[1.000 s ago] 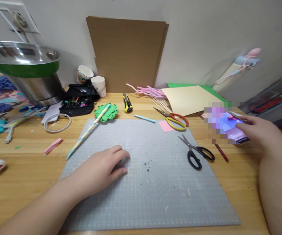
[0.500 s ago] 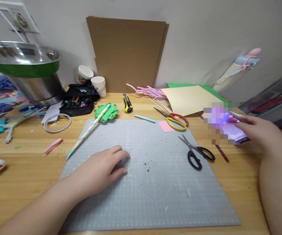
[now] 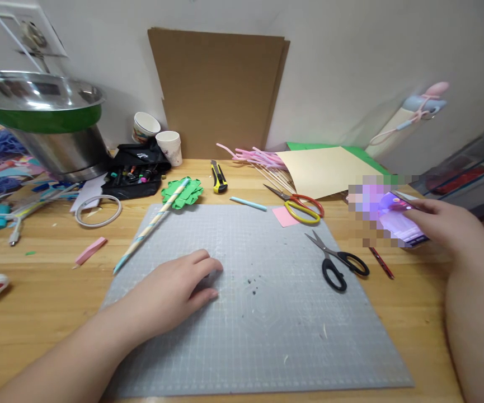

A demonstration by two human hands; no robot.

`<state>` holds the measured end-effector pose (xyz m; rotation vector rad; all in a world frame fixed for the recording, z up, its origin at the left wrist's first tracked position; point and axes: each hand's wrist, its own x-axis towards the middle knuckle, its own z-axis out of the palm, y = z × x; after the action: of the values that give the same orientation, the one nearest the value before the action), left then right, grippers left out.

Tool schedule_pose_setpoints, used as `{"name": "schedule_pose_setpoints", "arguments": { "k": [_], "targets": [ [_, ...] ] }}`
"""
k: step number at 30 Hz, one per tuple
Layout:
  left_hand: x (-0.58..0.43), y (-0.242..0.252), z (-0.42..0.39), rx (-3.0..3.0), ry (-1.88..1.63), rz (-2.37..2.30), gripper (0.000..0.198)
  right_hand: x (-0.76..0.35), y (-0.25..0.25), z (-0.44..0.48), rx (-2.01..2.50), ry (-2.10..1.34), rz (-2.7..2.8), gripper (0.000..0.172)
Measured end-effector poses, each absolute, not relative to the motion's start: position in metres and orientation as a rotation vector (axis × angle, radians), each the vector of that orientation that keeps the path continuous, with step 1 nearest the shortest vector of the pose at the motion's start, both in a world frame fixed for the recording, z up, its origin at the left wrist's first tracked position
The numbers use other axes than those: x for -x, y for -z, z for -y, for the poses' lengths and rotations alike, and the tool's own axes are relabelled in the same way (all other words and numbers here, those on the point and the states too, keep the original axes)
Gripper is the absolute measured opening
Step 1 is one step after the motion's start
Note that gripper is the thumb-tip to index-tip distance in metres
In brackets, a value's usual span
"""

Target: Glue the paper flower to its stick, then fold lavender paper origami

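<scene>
My left hand (image 3: pixel 183 285) lies empty and loosely curled on the mat (image 3: pixel 267 347) while my right hand (image 3: pixel 447 229), gripping or not I cannot tell, meets the phone (image 3: pixel 399 224) right on the counter (image 3: pixel 424 336), apparently working its screen, which calls for a light fingertip.

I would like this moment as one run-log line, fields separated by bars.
left hand: on mat, nothing visible held | right hand: at phone, partly pixelated | black scissors: across mat's right edge
</scene>
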<state>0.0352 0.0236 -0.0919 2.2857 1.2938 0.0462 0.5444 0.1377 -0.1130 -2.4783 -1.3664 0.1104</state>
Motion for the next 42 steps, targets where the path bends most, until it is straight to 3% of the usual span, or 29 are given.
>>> {"name": "schedule_pose_setpoints", "arguments": {
  "k": [42],
  "targets": [
    [-0.035, 0.093, -0.023, -2.286, -0.023, -1.308, 0.019, -0.552, 0.118, -0.141, 2.517, -0.126, 1.348, 0.048]
  ]
}}
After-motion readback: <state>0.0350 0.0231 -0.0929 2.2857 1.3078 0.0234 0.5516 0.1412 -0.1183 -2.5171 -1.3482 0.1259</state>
